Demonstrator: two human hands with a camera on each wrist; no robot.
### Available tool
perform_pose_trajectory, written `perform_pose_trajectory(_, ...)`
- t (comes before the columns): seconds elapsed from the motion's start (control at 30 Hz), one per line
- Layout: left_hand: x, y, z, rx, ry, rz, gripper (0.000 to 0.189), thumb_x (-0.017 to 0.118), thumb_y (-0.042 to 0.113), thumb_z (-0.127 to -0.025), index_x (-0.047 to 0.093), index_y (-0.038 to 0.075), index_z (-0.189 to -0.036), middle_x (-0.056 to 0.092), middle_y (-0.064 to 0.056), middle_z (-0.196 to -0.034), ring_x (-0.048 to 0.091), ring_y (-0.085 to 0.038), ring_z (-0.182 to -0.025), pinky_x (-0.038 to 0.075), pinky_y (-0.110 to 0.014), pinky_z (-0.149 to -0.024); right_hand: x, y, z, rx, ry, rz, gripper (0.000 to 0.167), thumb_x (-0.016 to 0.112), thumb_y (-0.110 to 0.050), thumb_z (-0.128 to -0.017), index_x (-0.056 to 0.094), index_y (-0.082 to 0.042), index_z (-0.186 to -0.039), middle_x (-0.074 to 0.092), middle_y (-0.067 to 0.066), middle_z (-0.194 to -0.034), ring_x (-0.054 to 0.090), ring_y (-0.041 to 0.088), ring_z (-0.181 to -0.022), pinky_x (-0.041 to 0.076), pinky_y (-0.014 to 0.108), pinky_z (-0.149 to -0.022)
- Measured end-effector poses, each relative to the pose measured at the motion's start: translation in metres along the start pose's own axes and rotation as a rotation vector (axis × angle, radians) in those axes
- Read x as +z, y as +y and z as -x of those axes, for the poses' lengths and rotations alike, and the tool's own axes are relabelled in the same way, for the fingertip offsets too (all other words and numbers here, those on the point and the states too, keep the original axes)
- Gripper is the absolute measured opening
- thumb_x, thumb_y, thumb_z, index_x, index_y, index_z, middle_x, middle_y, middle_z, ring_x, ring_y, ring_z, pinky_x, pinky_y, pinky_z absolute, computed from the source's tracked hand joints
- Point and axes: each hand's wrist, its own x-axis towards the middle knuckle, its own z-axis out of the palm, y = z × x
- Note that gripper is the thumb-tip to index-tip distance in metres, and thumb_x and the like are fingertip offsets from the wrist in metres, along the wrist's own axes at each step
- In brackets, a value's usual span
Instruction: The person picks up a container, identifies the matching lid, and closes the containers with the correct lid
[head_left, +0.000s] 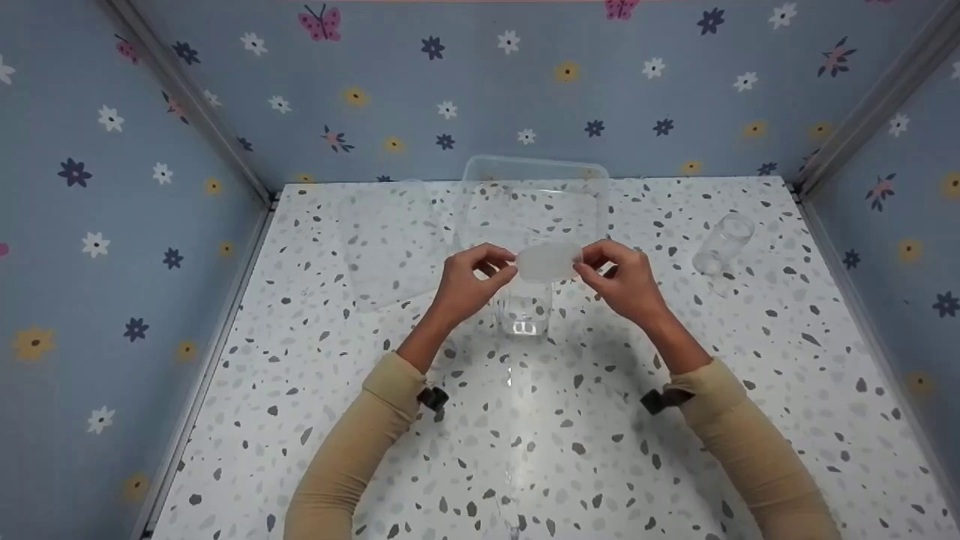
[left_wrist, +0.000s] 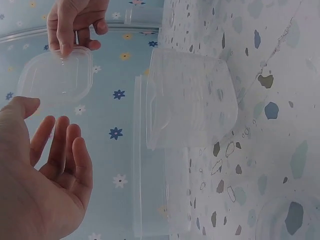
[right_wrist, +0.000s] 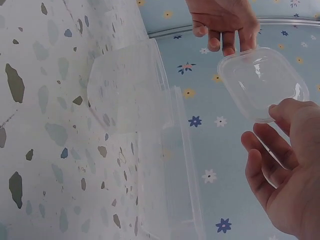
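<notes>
A small translucent plastic lid (head_left: 550, 262), square with rounded corners in the wrist views, is held up between both hands. My left hand (head_left: 469, 281) pinches its left edge; my right hand (head_left: 622, 279) pinches its right edge. In the left wrist view the left thumb (left_wrist: 31, 104) touches the lid's rim, and in the right wrist view the right thumb (right_wrist: 280, 111) lies on its corner. Below the lid, a small clear container (head_left: 525, 322) stands on the table, partly hidden by the lid. The same container (left_wrist: 192, 100) appears apart from the lid in the left wrist view.
Behind the hands stands a larger clear container (head_left: 536, 163) near the back wall. A big clear flat sheet, probably a lid (head_left: 390, 247), lies to the left. At right, a clear jar (head_left: 724, 244) lies on the speckled table (head_left: 570, 465). Flower-patterned walls enclose three sides.
</notes>
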Motion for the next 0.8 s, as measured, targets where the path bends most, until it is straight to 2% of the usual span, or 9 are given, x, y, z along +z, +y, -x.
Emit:
perform_pose_trajectory(0.23,-0.001,0.0,-0.002,-0.087,-0.017,0.053,0.033,0.061,0.028,-0.116,0.083,0.004,-0.125,0.082,-0.021,-0.112,0.077,-0.022,-0.091,0.061,-0.03,-0.071,-0.001,0.0,0.0,-0.018,0.02,-0.015,0.007,0.078,-0.003,-0.105,0.081,-0.001,-0.11,0.081,0.018,-0.099,0.066,-0.008,-0.084,0.053,0.009,-0.067)
perform_pose_trajectory(0.3,0.0,0.0,-0.003,-0.109,-0.037,0.058,0.041,0.054,0.031,-0.118,0.082,0.002,-0.125,0.082,-0.022,-0.113,0.079,-0.025,-0.092,0.061,-0.029,-0.07,0.0,-0.001,0.0,-0.022,0.024,-0.016,0.007,0.079,-0.003,-0.104,0.081,-0.002,-0.11,0.081,0.017,-0.099,0.066,-0.007,-0.084,0.053,0.009,-0.066)
perform_pose_trajectory(0.47,0.005,0.001,-0.006,-0.163,-0.078,0.097,0.06,0.039,0.042,-0.116,0.08,-0.001,-0.126,0.082,-0.024,-0.116,0.079,-0.044,-0.1,0.058,-0.025,-0.067,0.003,-0.003,0.0,-0.037,0.028,-0.009,0.007,0.079,-0.003,-0.104,0.081,-0.001,-0.111,0.081,0.017,-0.098,0.066,-0.007,-0.083,0.053,0.01,-0.064)
perform_pose_trajectory(0.57,0.007,0.001,-0.007,-0.191,-0.097,0.103,0.072,0.035,0.055,-0.111,0.08,0.0,-0.12,0.082,-0.02,-0.113,0.079,-0.042,-0.099,0.058,-0.026,-0.064,0.004,-0.004,-0.001,-0.048,0.024,0.006,0.007,0.079,-0.003,-0.104,0.08,0.0,-0.111,0.08,0.018,-0.098,0.066,-0.007,-0.083,0.053,0.011,-0.063)
perform_pose_trajectory(0.67,0.009,0.002,-0.008,-0.207,-0.124,0.085,0.097,0.032,0.084,-0.102,0.08,0.001,-0.112,0.084,-0.018,-0.11,0.08,-0.027,-0.089,0.059,-0.028,-0.063,0.005,-0.004,-0.001,-0.054,0.023,0.019,0.006,0.078,-0.004,-0.104,0.079,0.0,-0.11,0.08,0.017,-0.098,0.065,-0.007,-0.082,0.054,0.013,-0.062)
perform_pose_trajectory(0.73,0.01,0.002,-0.009,-0.211,-0.147,0.072,0.121,0.027,0.105,-0.091,0.081,-0.002,-0.11,0.085,-0.018,-0.11,0.079,-0.017,-0.084,0.059,-0.03,-0.064,0.005,-0.004,-0.001,-0.059,0.02,0.021,0.007,0.078,-0.005,-0.105,0.079,0.0,-0.11,0.08,0.017,-0.098,0.065,-0.006,-0.082,0.054,0.015,-0.061)
perform_pose_trajectory(0.8,0.011,0.002,-0.009,-0.219,-0.167,0.065,0.141,0.023,0.119,-0.075,0.081,-0.004,-0.113,0.086,-0.02,-0.11,0.077,-0.012,-0.083,0.06,-0.031,-0.064,0.005,-0.004,-0.001,-0.059,0.019,0.018,0.007,0.078,-0.005,-0.105,0.079,0.0,-0.11,0.08,0.017,-0.098,0.066,-0.006,-0.082,0.055,0.016,-0.061)
